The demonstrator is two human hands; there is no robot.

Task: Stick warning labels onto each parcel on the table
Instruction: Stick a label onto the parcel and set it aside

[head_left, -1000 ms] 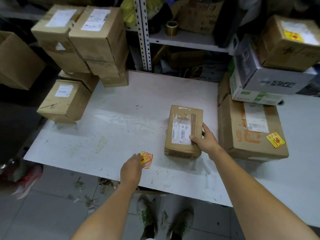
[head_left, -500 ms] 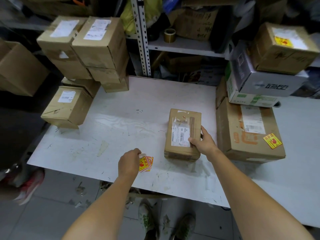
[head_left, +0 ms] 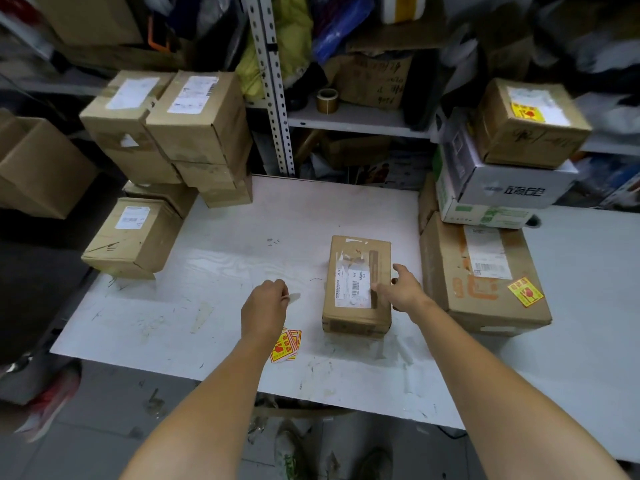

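A small brown parcel [head_left: 356, 285] with a white shipping slip lies on the white table [head_left: 225, 271]. My right hand [head_left: 403, 289] is at its right edge, thumb on the top, fingers loosely extended. My left hand [head_left: 266, 306] hovers left of the parcel and pinches a single warning label [head_left: 293, 297], whose pale back faces me. A stack of yellow-and-red warning labels [head_left: 285, 344] lies on the table under my left wrist.
A big box [head_left: 485, 271] at the right carries a yellow label [head_left: 524, 292]; a white carton [head_left: 502, 188] and a labelled brown box [head_left: 530, 123] sit stacked behind it. Brown boxes [head_left: 135, 233] and a taller pile [head_left: 173, 123] stand at the left. Shelving stands behind.
My left hand has lifted off the label stack with one label pinched and moved away from me. My right hand has loosened its grip on the parcel's edge.
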